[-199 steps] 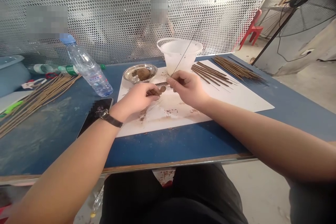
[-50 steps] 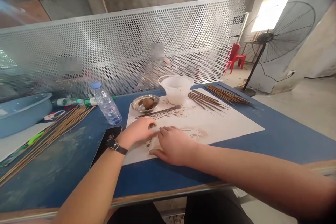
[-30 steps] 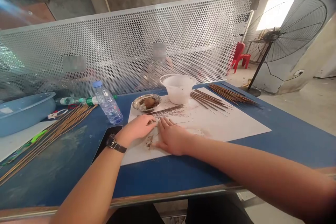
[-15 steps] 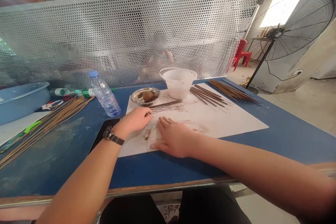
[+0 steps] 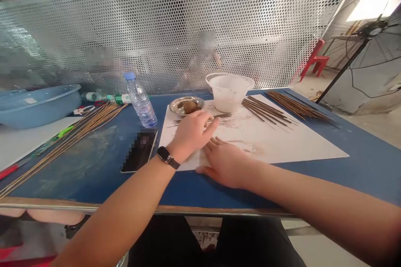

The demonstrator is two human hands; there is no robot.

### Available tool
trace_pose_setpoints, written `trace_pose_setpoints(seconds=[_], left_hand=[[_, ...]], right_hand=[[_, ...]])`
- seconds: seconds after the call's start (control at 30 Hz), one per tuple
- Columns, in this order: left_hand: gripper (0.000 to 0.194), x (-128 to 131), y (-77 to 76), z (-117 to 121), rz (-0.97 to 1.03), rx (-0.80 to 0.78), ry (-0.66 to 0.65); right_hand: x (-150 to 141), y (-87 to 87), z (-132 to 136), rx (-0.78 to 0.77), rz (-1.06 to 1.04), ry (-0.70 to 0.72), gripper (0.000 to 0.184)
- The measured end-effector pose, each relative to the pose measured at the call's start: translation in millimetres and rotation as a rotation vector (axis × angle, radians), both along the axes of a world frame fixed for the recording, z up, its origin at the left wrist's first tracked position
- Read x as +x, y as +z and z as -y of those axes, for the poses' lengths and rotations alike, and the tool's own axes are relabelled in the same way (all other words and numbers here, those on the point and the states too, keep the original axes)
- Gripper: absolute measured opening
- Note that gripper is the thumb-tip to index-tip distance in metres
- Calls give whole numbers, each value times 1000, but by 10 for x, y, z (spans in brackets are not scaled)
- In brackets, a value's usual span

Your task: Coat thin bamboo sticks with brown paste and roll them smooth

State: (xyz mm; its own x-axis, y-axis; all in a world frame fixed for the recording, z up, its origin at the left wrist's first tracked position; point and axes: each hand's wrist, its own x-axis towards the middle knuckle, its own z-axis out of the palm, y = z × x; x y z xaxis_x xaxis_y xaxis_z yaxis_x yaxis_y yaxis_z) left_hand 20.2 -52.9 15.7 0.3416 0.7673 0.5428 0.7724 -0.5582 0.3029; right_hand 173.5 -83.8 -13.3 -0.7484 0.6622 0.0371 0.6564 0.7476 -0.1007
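Observation:
My left hand (image 5: 192, 131), with a dark watch on its wrist, hovers over the white sheet (image 5: 300, 146) with curled fingers. What they pinch, if anything, is hidden. Just below it, my right hand (image 5: 228, 162) lies palm down and flat on the sheet, fingers stretched out. A thin stick (image 5: 235, 141) shows past its fingertips. Partly behind the left hand is a row of thin dark sticks (image 5: 226, 116). A shiny metal bowl (image 5: 174, 110) with a brown lump (image 5: 189, 107) stands behind it. Thicker brown-coated incense sticks (image 5: 266, 110) lie fanned on the sheet's right side.
A white plastic bucket (image 5: 230, 96) stands at the sheet's back edge. A water bottle (image 5: 141, 106) and a black tablet (image 5: 140, 150) are left of the sheet. Further left are long thin sticks (image 5: 84, 133) and a blue basin (image 5: 59, 106). Another stick bundle (image 5: 294, 106) lies right.
My left hand has moved right and away from the thin sticks' near ends, to just above the right fingertips. The right hand stays flat on the sheet. The view has turned left.

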Motion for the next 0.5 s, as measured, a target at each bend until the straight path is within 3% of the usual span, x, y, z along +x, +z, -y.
trace_pose_setpoints(seconds=[0.23,0.4,0.5], left_hand=[[46,-132,-85,-229,66,-83,36],[48,-202,-74,-260,122,-113,68],[49,-215,-85,-271,141,-122,58]], right_hand=[[-74,-39,-173,-38,5,-8,96],[23,-21,44,-99,20,43,119],[-56,-30,27,-84,38,-5,118]])
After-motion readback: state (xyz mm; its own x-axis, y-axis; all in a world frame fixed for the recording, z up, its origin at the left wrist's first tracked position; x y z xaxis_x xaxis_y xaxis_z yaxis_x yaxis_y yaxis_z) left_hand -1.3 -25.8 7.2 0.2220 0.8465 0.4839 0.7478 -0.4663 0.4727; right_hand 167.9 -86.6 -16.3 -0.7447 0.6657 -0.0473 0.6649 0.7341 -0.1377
